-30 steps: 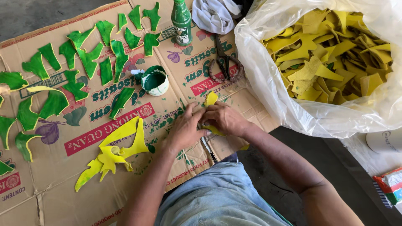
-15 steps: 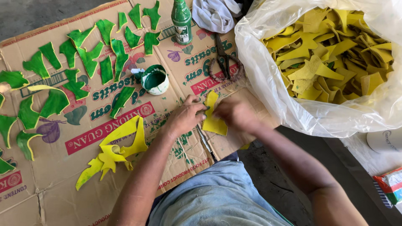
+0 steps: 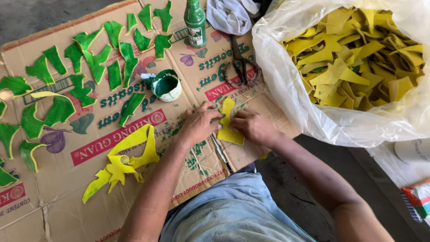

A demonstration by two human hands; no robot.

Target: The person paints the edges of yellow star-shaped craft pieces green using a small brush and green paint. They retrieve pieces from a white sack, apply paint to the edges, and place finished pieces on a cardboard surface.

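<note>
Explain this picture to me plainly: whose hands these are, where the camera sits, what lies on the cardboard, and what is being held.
No machine here: a person works with two bare hands, filmed from a camera on their own head, looking down. The left hand and right hand hold a yellow cut-out piece flat on a flattened cardboard box that serves as a mat. On it lie green-painted pieces spread out, a few unpainted yellow pieces, a small cup of green paint, a green bottle, scissors and a white cloth. On the right, a clear plastic bag holds many more yellow pieces.
</note>
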